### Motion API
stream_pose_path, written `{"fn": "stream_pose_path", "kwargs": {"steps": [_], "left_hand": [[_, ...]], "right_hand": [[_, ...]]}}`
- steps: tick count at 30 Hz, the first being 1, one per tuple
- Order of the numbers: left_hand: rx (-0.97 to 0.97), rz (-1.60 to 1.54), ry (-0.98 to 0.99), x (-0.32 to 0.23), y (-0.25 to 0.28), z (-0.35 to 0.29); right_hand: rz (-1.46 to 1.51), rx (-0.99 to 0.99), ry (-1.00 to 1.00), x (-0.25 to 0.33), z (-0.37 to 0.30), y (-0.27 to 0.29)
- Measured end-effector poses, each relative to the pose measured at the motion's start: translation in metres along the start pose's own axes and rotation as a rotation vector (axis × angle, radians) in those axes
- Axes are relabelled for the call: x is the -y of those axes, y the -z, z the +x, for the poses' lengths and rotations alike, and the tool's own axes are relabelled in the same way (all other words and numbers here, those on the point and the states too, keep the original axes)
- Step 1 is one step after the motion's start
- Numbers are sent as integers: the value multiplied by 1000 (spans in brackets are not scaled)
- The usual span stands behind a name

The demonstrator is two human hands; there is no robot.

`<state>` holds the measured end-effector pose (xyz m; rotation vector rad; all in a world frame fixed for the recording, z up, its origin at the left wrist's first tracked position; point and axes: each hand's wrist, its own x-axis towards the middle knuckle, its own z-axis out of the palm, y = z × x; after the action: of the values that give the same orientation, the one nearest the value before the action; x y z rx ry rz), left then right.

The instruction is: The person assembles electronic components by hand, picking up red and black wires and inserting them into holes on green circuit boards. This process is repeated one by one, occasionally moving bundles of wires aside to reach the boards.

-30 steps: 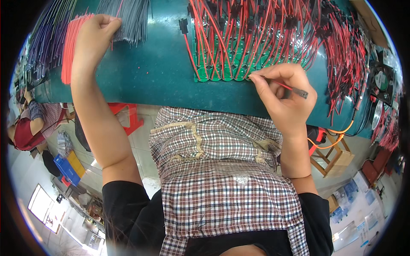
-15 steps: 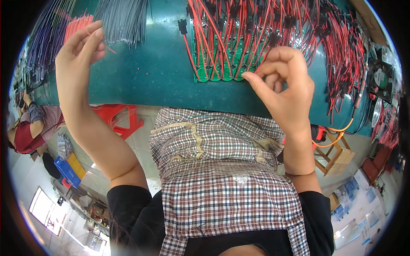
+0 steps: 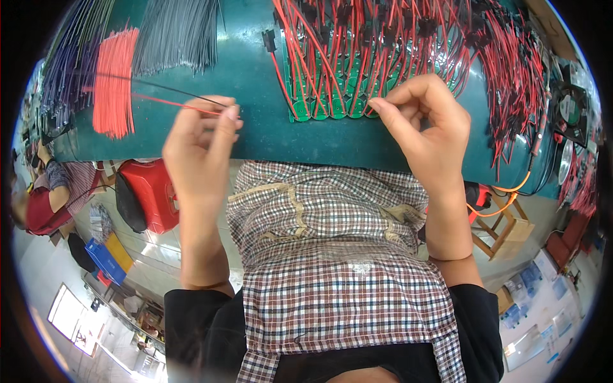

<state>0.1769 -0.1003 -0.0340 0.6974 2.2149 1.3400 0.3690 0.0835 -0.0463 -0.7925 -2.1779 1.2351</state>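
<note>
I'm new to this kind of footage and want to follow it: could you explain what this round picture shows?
There is no machine here, only a person's two bare hands. A wide fisheye camera on the person's head looks down, so straight edges bend and the checked apron fills the middle.

Across the top is a green table. On its left lie dark wires, a red bundle and grey wires. Towards the right, red and black leads spread over and beside green circuit boards.

The left hand pinches a red wire and a black wire. The right hand is at the boards' near edge; I can't tell whether its grip holds anything.
</note>
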Motion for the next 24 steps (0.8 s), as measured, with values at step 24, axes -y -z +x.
{"fn": "stream_pose_path", "kwargs": {"steps": [24], "left_hand": [[197, -224, -132, -49, -44, -31]], "right_hand": [[-864, -431, -103, -53, 40, 90]]}}
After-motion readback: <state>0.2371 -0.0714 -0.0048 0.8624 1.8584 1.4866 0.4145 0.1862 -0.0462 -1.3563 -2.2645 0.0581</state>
